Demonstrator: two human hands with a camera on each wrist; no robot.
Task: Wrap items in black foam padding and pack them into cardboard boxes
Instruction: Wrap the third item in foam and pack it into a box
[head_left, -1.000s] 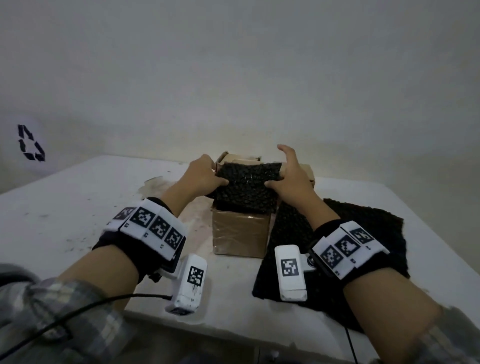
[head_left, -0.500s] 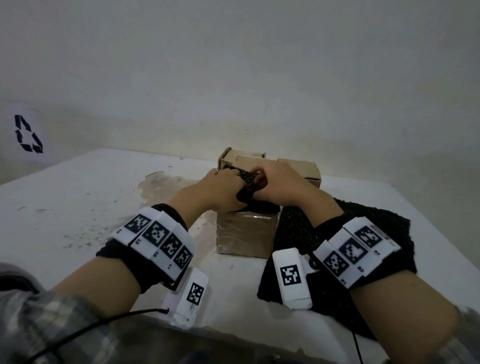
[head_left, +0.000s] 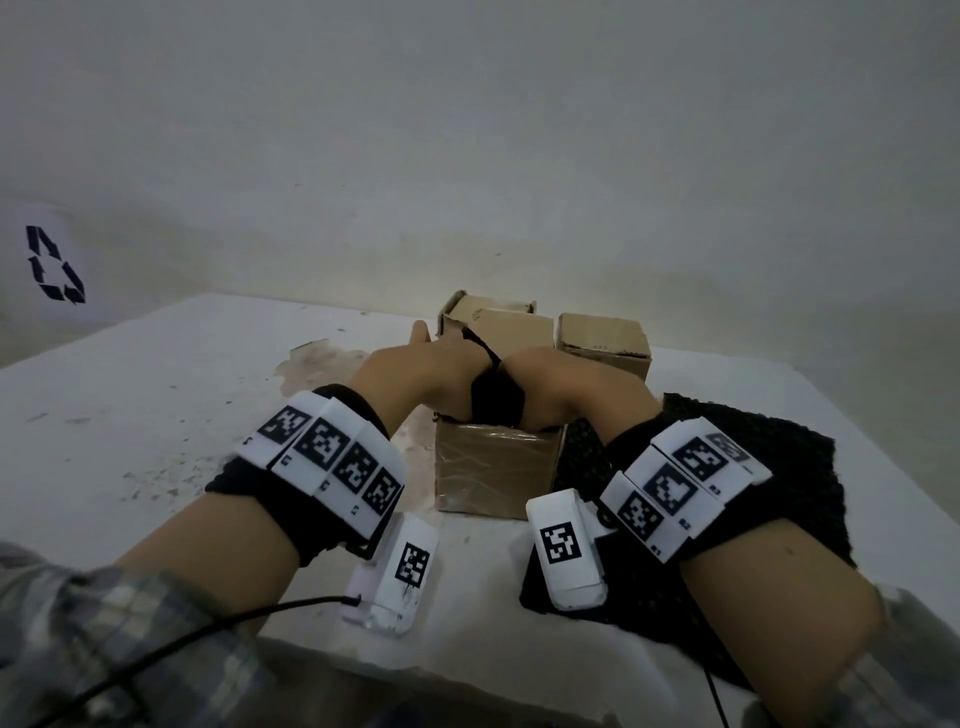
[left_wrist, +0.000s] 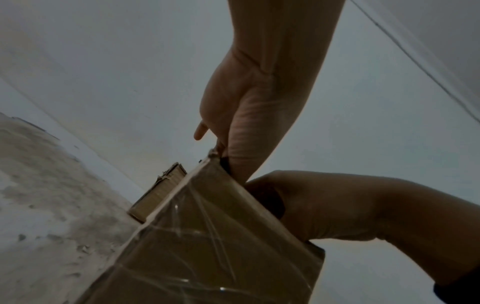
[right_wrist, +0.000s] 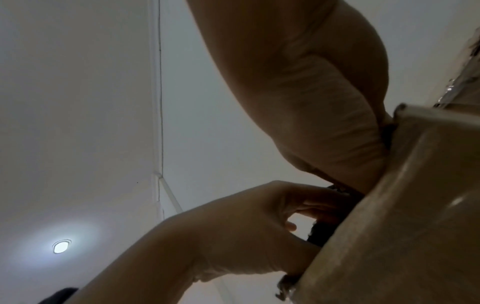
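Observation:
An open, tape-wrapped cardboard box (head_left: 493, 478) stands mid-table. A bundle of black foam padding (head_left: 496, 408) sits in its mouth, squeezed between both hands. My left hand (head_left: 421, 371) grips the bundle from the left, one digit sticking out past the box. In the right wrist view its fingers curl round the foam (right_wrist: 322, 232). My right hand (head_left: 566, 384) grips it from the right, fingertips hidden inside the box. The left wrist view shows the box wall (left_wrist: 221, 246) and my right hand (left_wrist: 324, 205) bunched against dark foam. Whatever the foam wraps is hidden.
A loose sheet of black foam (head_left: 779, 467) lies on the white table (head_left: 156, 415) under my right forearm. Two more cardboard boxes (head_left: 602, 338) (head_left: 488, 312) stand just behind the open one, near the wall. A white bag with a recycling mark (head_left: 54, 265) sits far left.
The foam lay spread over the box top a second ago. Both hands bunched it together and have pushed it down into the box, sinking lower with it.

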